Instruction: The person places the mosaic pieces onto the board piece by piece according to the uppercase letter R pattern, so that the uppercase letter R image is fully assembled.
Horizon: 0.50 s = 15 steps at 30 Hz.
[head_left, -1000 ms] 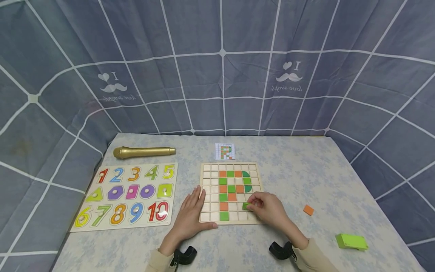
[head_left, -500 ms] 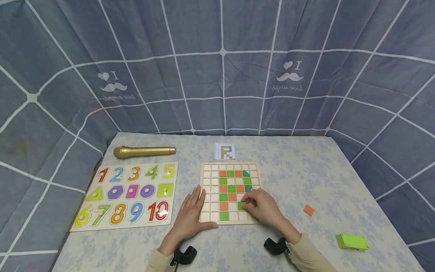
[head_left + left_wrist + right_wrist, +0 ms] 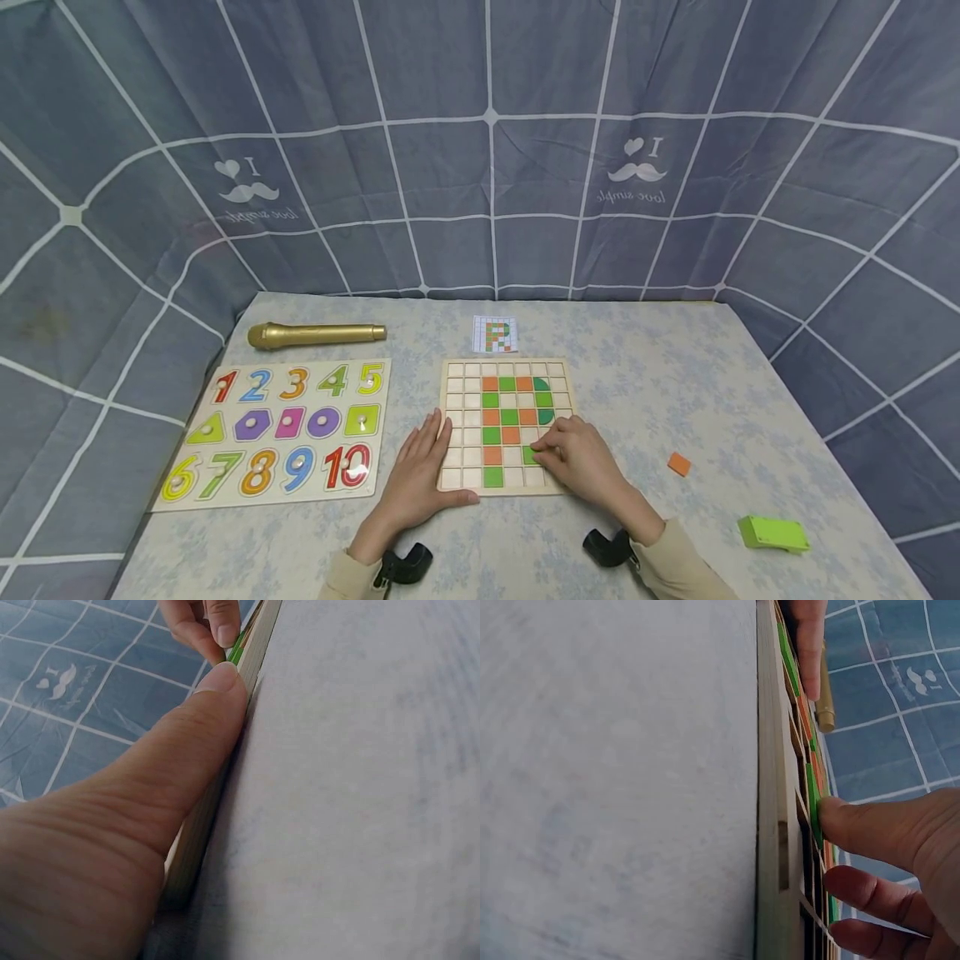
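A wooden grid board point(image 3: 453, 385) lies at the front middle of the table, with orange and green tiles forming a letter-like pattern. My left hand point(image 3: 420, 471) lies flat along its left edge, fingers straight, the thumb point(image 3: 214, 690) spread along the front edge. Over the board's right side, my right hand point(image 3: 583, 462) has thumb and fingers curled at a green square tile point(image 3: 529, 455), which sits at one of the lower right cells. In the right wrist view the thumb point(image 3: 840, 821) meets a green tile point(image 3: 814, 799); two fingertips are close below it.
Behind the board lies a small pattern card point(image 3: 495, 334). A number and shape puzzle board point(image 3: 285, 454) is at the left, below a gold microphone point(image 3: 317, 335). To the right are a loose orange tile point(image 3: 678, 464) and a lime-green block point(image 3: 774, 534).
My right hand has moved slightly left with the green tile, bringing it over the board's cell, then stayed nearly still. My left hand keeps its place at the board's edge.
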Motion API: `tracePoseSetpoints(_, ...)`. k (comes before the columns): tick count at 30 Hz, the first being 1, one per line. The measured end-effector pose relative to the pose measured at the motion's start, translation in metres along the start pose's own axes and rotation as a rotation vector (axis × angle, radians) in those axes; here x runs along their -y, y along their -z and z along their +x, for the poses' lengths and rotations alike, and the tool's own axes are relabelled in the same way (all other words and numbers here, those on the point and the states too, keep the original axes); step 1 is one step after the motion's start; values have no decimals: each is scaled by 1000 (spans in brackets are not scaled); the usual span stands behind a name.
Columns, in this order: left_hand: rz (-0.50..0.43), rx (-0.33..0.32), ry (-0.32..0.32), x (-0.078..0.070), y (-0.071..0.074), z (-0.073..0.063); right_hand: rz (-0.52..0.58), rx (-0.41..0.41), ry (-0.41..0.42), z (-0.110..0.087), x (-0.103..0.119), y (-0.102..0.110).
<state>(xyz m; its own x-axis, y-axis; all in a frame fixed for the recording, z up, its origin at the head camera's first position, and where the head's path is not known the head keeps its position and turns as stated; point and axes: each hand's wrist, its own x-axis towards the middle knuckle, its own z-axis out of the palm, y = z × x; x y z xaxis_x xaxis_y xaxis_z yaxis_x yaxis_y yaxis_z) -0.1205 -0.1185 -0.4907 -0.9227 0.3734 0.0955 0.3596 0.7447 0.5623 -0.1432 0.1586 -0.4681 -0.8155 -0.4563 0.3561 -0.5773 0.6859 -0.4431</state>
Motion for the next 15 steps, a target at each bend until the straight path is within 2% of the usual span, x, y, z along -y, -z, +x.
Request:
tracePoseSetpoints(10,3,7,15,2,0,0,32,61,-18,-7,-4,1)
tracePoseSetpoints(15,-9,6,11,1,-1,0,33,16,-17,-11,-6,5)
